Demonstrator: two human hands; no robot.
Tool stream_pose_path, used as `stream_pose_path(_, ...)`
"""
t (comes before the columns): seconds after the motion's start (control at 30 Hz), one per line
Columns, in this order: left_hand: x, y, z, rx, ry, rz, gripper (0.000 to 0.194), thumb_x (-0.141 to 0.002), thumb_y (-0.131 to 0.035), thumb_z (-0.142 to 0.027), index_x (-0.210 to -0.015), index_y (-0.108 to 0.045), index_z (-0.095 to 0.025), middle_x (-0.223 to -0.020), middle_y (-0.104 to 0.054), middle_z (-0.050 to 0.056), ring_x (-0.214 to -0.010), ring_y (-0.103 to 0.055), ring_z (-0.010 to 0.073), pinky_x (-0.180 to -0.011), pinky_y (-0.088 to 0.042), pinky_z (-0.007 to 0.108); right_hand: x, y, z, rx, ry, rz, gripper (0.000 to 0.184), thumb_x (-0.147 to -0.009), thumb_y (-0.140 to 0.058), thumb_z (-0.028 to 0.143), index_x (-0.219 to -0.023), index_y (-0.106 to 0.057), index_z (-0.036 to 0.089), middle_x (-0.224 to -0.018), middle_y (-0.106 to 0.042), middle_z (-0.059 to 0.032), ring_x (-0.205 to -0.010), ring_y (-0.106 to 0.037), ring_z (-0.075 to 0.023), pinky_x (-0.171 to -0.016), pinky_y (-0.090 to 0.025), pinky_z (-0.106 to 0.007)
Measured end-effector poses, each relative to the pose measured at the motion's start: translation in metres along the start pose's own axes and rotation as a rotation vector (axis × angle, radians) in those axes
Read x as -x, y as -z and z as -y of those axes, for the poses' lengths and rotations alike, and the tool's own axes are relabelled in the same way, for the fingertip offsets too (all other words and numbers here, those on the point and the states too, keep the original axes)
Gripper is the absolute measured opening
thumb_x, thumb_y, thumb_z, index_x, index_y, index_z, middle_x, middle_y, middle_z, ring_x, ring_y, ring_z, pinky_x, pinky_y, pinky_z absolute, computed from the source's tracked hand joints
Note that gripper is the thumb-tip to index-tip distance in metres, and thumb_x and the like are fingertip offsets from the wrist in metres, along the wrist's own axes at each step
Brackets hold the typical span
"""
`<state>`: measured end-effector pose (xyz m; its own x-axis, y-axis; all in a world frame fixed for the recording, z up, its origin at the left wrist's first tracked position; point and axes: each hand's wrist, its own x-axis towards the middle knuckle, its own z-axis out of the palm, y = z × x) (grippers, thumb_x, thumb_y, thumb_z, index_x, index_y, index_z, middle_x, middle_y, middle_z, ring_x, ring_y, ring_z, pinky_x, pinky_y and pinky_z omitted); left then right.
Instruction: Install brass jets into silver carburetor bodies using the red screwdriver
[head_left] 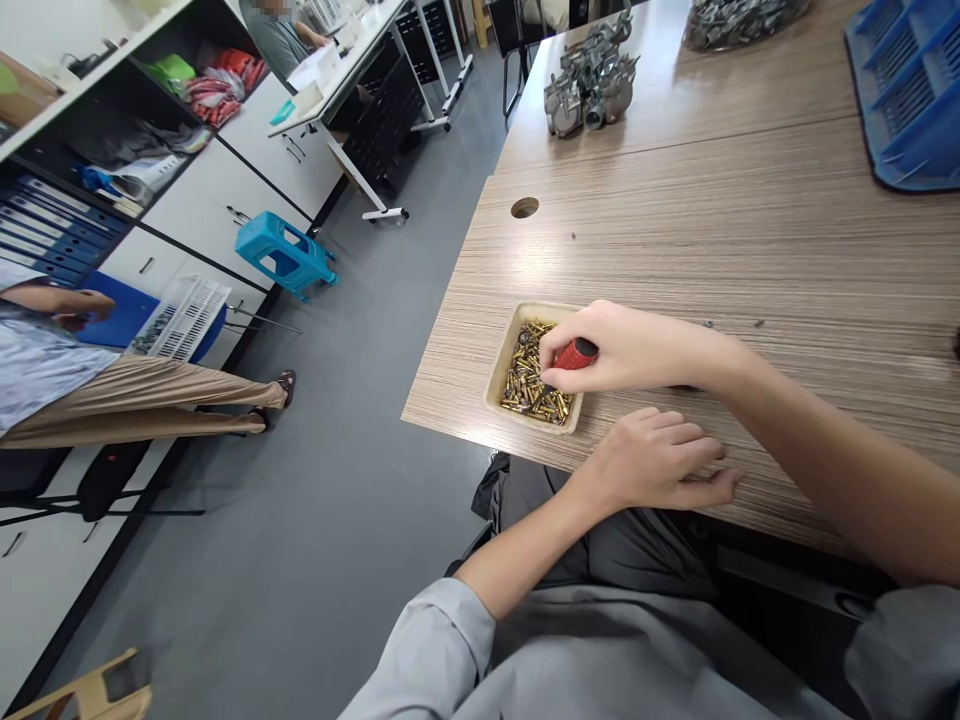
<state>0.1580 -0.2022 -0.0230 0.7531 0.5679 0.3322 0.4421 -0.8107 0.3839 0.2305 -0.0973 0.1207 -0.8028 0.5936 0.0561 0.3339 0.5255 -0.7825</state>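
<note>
My right hand is closed around the red handle of a screwdriver with a black end. Its tip points down into a cream plastic tray near the table's left corner. Many small brass-coloured screws and a few darker pieces lie in that tray. My left hand rests palm down on the table's front edge, beneath my right forearm. Its fingers are loosely extended and hold nothing. A small dark thing lies partly hidden under my right forearm.
Metal carburetors stand at the table's far end, near a clear bag of metal parts. A blue crate is at the far right. A round hole pierces the tabletop. To the left are a blue stool and a standing person.
</note>
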Motion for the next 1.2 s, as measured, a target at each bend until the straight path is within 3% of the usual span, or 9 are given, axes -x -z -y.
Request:
stream_pose_path(0.37, -0.0003, 0.0001, -0.0003, -0.023, 0.001, -0.007, 0.037, -0.107, -0.060, -0.047, -0.094, -0.078, -0.018, -0.078, -0.069, 0.003, -0.079, -0.066, 0.0167, -0.074, -0.050, 0.033, 0.0031, 0.0049, 0.0001, 0.022, -0.008, -0.117, 0.020, -0.093, -0.071, 0.037, -0.080, -0.076, 0.024, -0.068, -0.063, 0.0018, -0.066, -0.049, -0.0153, -0.064, -0.036, -0.032)
stream_pose_path(0.6, -0.0005, -0.0020, 0.0005, 0.002, -0.001, -0.046, 0.041, -0.108, -0.055, -0.048, -0.090, -0.077, -0.018, -0.075, -0.068, 0.002, -0.077, -0.065, 0.0159, -0.074, -0.048, 0.034, 0.0002, -0.0003, -0.0032, 0.035, -0.010, -0.047, 0.012, -0.090, -0.072, 0.032, -0.084, -0.079, 0.025, -0.075, -0.070, 0.0009, -0.068, -0.055, -0.0164, -0.066, -0.038, -0.033)
stream_pose_path(0.83, 0.0000, -0.0004, 0.0003, 0.017, 0.002, -0.043, 0.042, -0.109, -0.054, -0.048, -0.091, -0.077, -0.018, -0.077, -0.069, 0.002, -0.077, -0.065, 0.0156, -0.074, -0.048, 0.033, 0.0014, 0.0012, -0.0036, 0.106, -0.041, -0.145, 0.016, -0.094, -0.071, 0.035, -0.083, -0.078, 0.025, -0.066, -0.060, 0.0022, -0.064, -0.047, -0.0161, -0.066, -0.034, -0.035)
stream_pose_path(1.03, 0.0003, 0.0004, -0.0005, 0.003, 0.001, -0.032, 0.039, -0.108, -0.058, -0.048, -0.092, -0.076, -0.018, -0.078, -0.070, 0.003, -0.079, -0.067, 0.0160, -0.074, -0.047, 0.033, 0.0038, 0.0065, -0.0022, 0.154, -0.053, -0.202, 0.018, -0.095, -0.071, 0.038, -0.086, -0.079, 0.025, -0.069, -0.063, 0.0013, -0.068, -0.050, -0.0167, -0.067, -0.036, -0.034)
stream_pose_path(1.2, 0.0007, -0.0011, -0.0009, 0.005, 0.000, -0.090, 0.040, -0.108, -0.057, -0.046, -0.088, -0.076, -0.018, -0.075, -0.069, 0.002, -0.076, -0.065, 0.0156, -0.073, -0.047, 0.033, 0.0035, 0.0079, -0.0005, 0.123, -0.040, -0.215, 0.018, -0.095, -0.072, 0.037, -0.085, -0.079, 0.023, -0.067, -0.061, 0.0025, -0.065, -0.049, -0.0151, -0.066, -0.037, -0.032)
